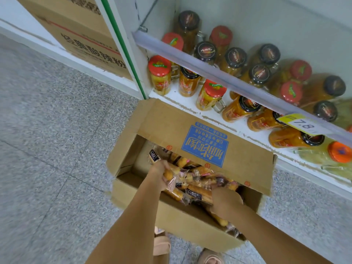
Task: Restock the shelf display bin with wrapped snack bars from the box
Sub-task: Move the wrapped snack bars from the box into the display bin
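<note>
An open cardboard box (182, 221) stands on the floor in front of the shelf, one flap with blue print folded up. Inside lie several wrapped snack bars (192, 174) in clear plastic with black labels. My left hand (162, 176) is down in the box and grips a bunch of the bars at their left end. My right hand (226, 202) reaches in from the right and grips bars at the other end of the same pile. The display bin is not in view.
White shelves (190, 105) behind the box hold several jars of canned fruit (160, 77) with red and black lids. A yellow price tag (302, 123) hangs on the upper shelf's rail. A large carton (85, 39) stands far left. My sandalled feet (162, 244) are below the box.
</note>
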Action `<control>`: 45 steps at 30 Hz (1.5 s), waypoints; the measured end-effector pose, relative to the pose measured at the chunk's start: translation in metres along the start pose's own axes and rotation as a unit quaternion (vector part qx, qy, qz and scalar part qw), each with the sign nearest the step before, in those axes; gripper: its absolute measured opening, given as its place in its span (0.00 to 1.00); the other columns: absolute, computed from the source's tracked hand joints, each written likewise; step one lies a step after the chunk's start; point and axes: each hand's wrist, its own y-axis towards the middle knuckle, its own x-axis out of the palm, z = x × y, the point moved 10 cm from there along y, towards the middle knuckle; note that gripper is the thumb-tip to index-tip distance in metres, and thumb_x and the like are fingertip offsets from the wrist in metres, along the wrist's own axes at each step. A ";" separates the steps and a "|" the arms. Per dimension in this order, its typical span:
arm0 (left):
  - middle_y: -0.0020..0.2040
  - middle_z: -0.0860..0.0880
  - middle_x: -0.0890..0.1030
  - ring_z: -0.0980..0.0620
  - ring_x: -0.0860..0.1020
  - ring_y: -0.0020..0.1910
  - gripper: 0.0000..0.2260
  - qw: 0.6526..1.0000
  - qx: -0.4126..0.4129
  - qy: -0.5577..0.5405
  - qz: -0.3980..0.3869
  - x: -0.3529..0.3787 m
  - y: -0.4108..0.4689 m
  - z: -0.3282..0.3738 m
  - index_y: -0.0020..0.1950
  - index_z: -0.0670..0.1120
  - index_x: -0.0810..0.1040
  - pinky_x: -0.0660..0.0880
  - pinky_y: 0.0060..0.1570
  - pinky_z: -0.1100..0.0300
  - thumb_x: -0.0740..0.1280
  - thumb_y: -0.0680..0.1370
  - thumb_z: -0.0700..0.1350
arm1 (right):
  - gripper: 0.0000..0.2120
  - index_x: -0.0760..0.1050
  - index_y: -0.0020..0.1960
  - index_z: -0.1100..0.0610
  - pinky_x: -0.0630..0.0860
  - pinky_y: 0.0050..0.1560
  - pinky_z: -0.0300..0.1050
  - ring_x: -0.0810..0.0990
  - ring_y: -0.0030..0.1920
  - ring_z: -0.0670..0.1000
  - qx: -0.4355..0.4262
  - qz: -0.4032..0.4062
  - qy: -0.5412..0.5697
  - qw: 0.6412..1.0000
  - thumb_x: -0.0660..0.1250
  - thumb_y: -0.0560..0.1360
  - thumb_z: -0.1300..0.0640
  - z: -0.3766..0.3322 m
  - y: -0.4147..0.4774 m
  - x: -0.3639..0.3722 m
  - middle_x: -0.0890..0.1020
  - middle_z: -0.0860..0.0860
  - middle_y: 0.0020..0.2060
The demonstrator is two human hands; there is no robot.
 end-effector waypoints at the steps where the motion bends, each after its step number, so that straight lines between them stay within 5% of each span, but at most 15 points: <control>1: 0.34 0.45 0.68 0.51 0.65 0.30 0.06 1.000 -0.003 -0.008 -0.015 -0.002 -0.012 -0.003 0.38 0.43 0.65 0.72 0.35 0.59 0.59 0.67 0.34 | 0.27 0.64 0.69 0.57 0.75 0.46 0.46 0.79 0.56 0.56 0.002 -0.001 0.008 1.000 0.68 0.73 0.53 -0.001 -0.011 -0.007 0.79 0.54 0.57; 6: 0.27 0.45 0.68 0.50 0.65 0.25 0.04 0.999 0.017 0.009 -0.034 -0.021 -0.086 -0.011 0.35 0.41 0.68 0.67 0.32 0.59 0.59 0.68 0.35 | 0.31 0.58 0.70 0.60 0.73 0.52 0.48 0.77 0.59 0.57 0.008 0.020 0.090 0.996 0.66 0.71 0.56 -0.003 -0.083 -0.061 0.76 0.56 0.59; 9: 0.36 0.39 0.77 0.45 0.74 0.31 0.11 0.996 0.089 0.023 -0.007 -0.040 -0.150 0.002 0.49 0.35 0.73 0.70 0.30 0.59 0.65 0.70 0.40 | 0.30 0.60 0.69 0.58 0.70 0.42 0.44 0.78 0.52 0.54 -0.042 0.048 0.140 0.988 0.66 0.71 0.55 -0.012 -0.133 -0.104 0.78 0.52 0.50; 11: 0.50 0.39 0.79 0.43 0.77 0.44 0.19 0.985 0.162 0.057 0.028 -0.052 -0.205 0.019 0.58 0.38 0.73 0.74 0.40 0.56 0.67 0.75 0.52 | 0.23 0.66 0.63 0.51 0.70 0.37 0.42 0.78 0.45 0.49 -0.092 0.062 0.218 0.970 0.68 0.70 0.53 -0.018 -0.168 -0.133 0.77 0.47 0.44; 15: 0.57 0.44 0.79 0.44 0.77 0.56 0.32 0.944 0.317 0.086 0.021 -0.054 -0.323 0.050 0.62 0.46 0.75 0.72 0.56 0.51 0.54 0.74 0.70 | 0.23 0.70 0.59 0.45 0.72 0.39 0.36 0.78 0.42 0.42 -0.187 0.089 0.329 0.921 0.72 0.68 0.40 -0.032 -0.253 -0.198 0.79 0.42 0.46; 17: 0.53 0.47 0.80 0.45 0.78 0.55 0.28 0.923 0.377 0.066 0.019 -0.057 -0.380 0.064 0.60 0.47 0.76 0.73 0.57 0.49 0.54 0.75 0.67 | 0.21 0.72 0.55 0.48 0.70 0.38 0.37 0.76 0.37 0.42 -0.225 0.126 0.364 0.895 0.70 0.68 0.37 -0.036 -0.304 -0.233 0.76 0.41 0.38; 22: 0.36 0.50 0.76 0.52 0.75 0.36 0.13 0.857 0.508 0.080 0.026 -0.064 -0.516 0.096 0.44 0.48 0.74 0.69 0.35 0.65 0.60 0.78 0.57 | 0.15 0.70 0.61 0.52 0.65 0.28 0.40 0.66 0.23 0.48 -0.314 0.204 0.418 0.828 0.65 0.76 0.48 -0.038 -0.431 -0.307 0.68 0.54 0.28; 25: 0.32 0.53 0.75 0.54 0.73 0.33 0.13 0.827 0.559 0.056 -0.002 -0.067 -0.589 0.114 0.42 0.48 0.75 0.69 0.35 0.66 0.65 0.75 0.58 | 0.11 0.69 0.59 0.53 0.67 0.27 0.40 0.69 0.28 0.54 -0.344 0.246 0.430 0.798 0.63 0.78 0.52 -0.032 -0.502 -0.349 0.71 0.60 0.30; 27: 0.32 0.55 0.77 0.57 0.73 0.32 0.17 0.795 0.604 0.049 -0.015 -0.066 -0.643 0.127 0.45 0.50 0.78 0.69 0.34 0.65 0.66 0.70 0.62 | 0.10 0.70 0.58 0.46 0.70 0.33 0.34 0.76 0.33 0.48 -0.360 0.312 0.412 0.777 0.63 0.77 0.50 -0.024 -0.547 -0.378 0.78 0.55 0.37; 30: 0.29 0.59 0.74 0.62 0.70 0.29 0.08 0.734 0.676 0.050 -0.038 -0.060 -0.732 0.146 0.38 0.50 0.75 0.66 0.30 0.71 0.70 0.74 0.51 | 0.08 0.71 0.51 0.40 0.69 0.39 0.37 0.76 0.37 0.42 -0.376 0.383 0.400 0.743 0.63 0.72 0.43 -0.011 -0.606 -0.413 0.78 0.47 0.38; 33: 0.34 0.57 0.79 0.63 0.76 0.33 0.04 0.686 0.723 0.058 -0.064 -0.050 -0.812 0.158 0.42 0.46 0.76 0.71 0.34 0.73 0.70 0.74 0.43 | 0.09 0.74 0.47 0.47 0.66 0.37 0.33 0.75 0.37 0.40 -0.383 0.458 0.373 0.710 0.68 0.73 0.44 0.002 -0.661 -0.444 0.78 0.46 0.37; 36: 0.34 0.55 0.81 0.65 0.78 0.34 0.06 0.651 0.756 0.020 -0.071 -0.050 -0.877 0.172 0.45 0.45 0.78 0.71 0.35 0.74 0.73 0.71 0.41 | 0.17 0.74 0.48 0.41 0.69 0.43 0.35 0.75 0.45 0.42 -0.420 0.536 0.342 0.648 0.66 0.66 0.33 0.012 -0.720 -0.470 0.77 0.46 0.45; 39: 0.39 0.55 0.84 0.64 0.81 0.39 0.08 0.606 0.789 0.001 -0.104 -0.045 -0.934 0.183 0.49 0.43 0.78 0.72 0.38 0.75 0.72 0.71 0.38 | 0.21 0.74 0.44 0.43 0.70 0.43 0.35 0.75 0.45 0.44 -0.412 0.595 0.333 0.604 0.62 0.65 0.27 0.029 -0.771 -0.487 0.75 0.45 0.42; 45: 0.46 0.52 0.84 0.63 0.80 0.46 0.11 0.555 0.825 0.036 -0.101 -0.021 -0.991 0.214 0.53 0.41 0.79 0.72 0.44 0.76 0.72 0.72 0.41 | 0.14 0.82 0.49 0.56 0.75 0.55 0.52 0.80 0.52 0.51 -0.424 0.676 0.302 0.521 0.69 0.73 0.46 0.056 -0.829 -0.520 0.83 0.53 0.48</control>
